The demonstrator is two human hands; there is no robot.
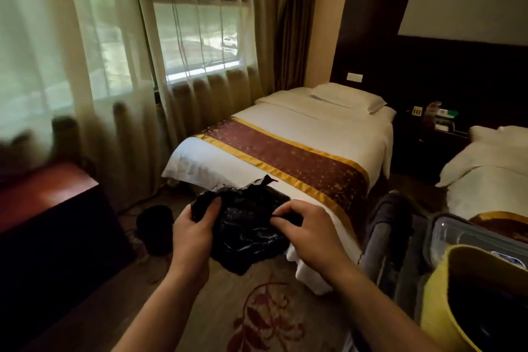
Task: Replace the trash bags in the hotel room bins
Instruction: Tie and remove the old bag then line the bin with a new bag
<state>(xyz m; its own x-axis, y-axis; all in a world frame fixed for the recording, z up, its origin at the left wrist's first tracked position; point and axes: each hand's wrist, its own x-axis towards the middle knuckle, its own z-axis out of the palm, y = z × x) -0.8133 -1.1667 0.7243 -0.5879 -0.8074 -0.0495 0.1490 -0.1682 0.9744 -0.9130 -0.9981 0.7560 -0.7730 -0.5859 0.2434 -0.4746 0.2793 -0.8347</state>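
A crumpled black trash bag hangs in the air between my hands, in front of the foot of the near bed. My left hand grips its left edge, thumb on top. My right hand pinches the bag's right edge with curled fingers. A small dark round bin stands on the floor to the left of my left hand, between the dark cabinet and the bed. Its inside is too dark to make out.
A dark wooden cabinet with a reddish top fills the left. The near bed with a maroon-and-gold runner lies ahead, a second bed at right. A cart with a yellow bucket stands at lower right. Patterned carpet below.
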